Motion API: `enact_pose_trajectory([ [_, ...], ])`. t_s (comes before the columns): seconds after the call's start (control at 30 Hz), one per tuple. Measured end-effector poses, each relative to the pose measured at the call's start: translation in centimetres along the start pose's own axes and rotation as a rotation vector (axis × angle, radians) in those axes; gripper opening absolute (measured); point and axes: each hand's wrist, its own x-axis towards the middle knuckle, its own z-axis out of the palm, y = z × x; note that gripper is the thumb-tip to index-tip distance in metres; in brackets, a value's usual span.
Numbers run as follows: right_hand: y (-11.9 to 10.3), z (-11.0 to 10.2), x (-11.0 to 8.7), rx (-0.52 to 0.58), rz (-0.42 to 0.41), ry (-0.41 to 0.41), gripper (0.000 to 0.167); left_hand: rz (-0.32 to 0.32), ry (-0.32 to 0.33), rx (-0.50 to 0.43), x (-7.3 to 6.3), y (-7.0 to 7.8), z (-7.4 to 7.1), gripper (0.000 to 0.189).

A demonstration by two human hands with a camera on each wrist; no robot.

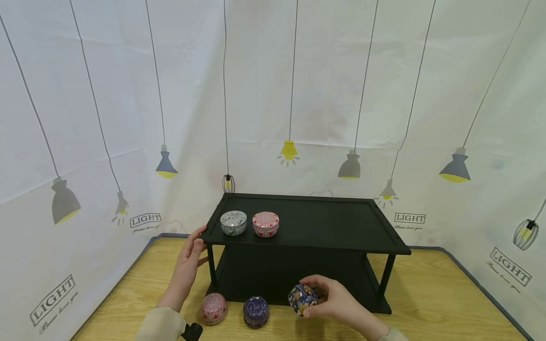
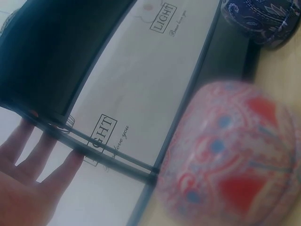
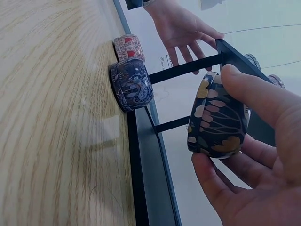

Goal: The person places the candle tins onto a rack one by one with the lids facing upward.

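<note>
Two tins (image 1: 233, 223) atop black shelf (image 1: 328, 221), two patterned tins (image 1: 256, 312) before it

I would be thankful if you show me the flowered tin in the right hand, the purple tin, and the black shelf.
Flowered tin (image 3: 218, 117): right wrist view, on its patterned side.
Purple tin (image 1: 256, 312): head view, on its patterned front.
Black shelf (image 1: 328, 225): head view, on its bare upper board.

Black two-tier shelf (image 1: 324, 222) right of left hand (image 1: 187, 263), round grey tin (image 1: 233, 223) on top. Left of right hand (image 1: 334, 300): round purple tin (image 1: 256, 312), then round pink tin (image 1: 214, 309).
</note>
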Motion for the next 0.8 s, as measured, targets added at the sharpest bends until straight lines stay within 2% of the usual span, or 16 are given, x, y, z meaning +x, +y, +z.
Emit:
enact_pose_trajectory([
  [0.27,-0.19,0.06,-0.02,0.044,0.021,0.004,0.058,0.002,0.0,-0.003,0.01,0.02,-0.02,0.044],
  [0.53,-0.46,0.16,-0.06,0.071,0.004,-0.007,0.069,0.002,0.003,0.001,0.05,-0.05,-0.12,0.045],
  [0.8,-0.49,0.19,-0.04,0.049,0.011,-0.013,0.062,-0.006,-0.002,-0.003,-0.08,0.28,-0.03,0.044],
])
